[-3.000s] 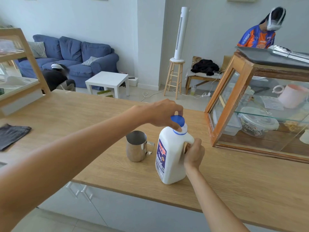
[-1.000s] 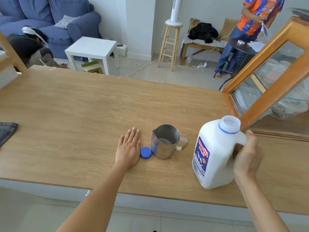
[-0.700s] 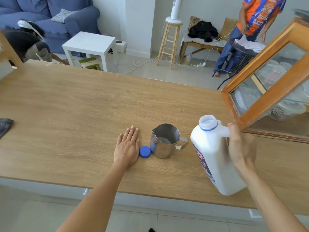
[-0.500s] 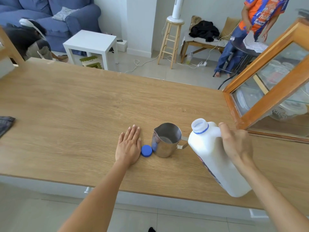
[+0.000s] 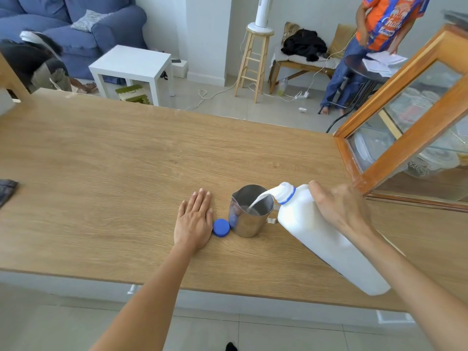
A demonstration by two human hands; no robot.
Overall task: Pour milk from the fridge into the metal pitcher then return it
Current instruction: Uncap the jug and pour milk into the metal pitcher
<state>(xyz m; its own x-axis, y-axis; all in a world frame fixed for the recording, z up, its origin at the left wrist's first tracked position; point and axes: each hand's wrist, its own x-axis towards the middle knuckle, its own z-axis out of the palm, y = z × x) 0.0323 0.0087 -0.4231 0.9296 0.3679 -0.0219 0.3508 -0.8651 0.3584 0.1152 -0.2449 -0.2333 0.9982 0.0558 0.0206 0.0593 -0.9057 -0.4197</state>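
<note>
The white milk jug (image 5: pixel 321 239) is tilted steeply to the left, its open mouth over the metal pitcher (image 5: pixel 249 211), and a white stream of milk falls into the pitcher. My right hand (image 5: pixel 339 206) grips the jug near its handle. The pitcher stands upright on the wooden counter (image 5: pixel 114 173), handle toward the jug. The blue cap (image 5: pixel 221 227) lies flat on the counter against the pitcher's left side. My left hand (image 5: pixel 195 221) rests palm down, fingers apart, just left of the cap, holding nothing.
A wood-and-glass display case (image 5: pixel 415 138) stands at the counter's right end, close behind the jug. A dark cloth (image 5: pixel 6 190) lies at the left edge. Beyond the counter are a white side table (image 5: pixel 134 64), a stool (image 5: pixel 255 59) and two people.
My right hand has tipped the jug further left and down until milk pours into the pitcher. My left hand, the cap and the pitcher have stayed in place.
</note>
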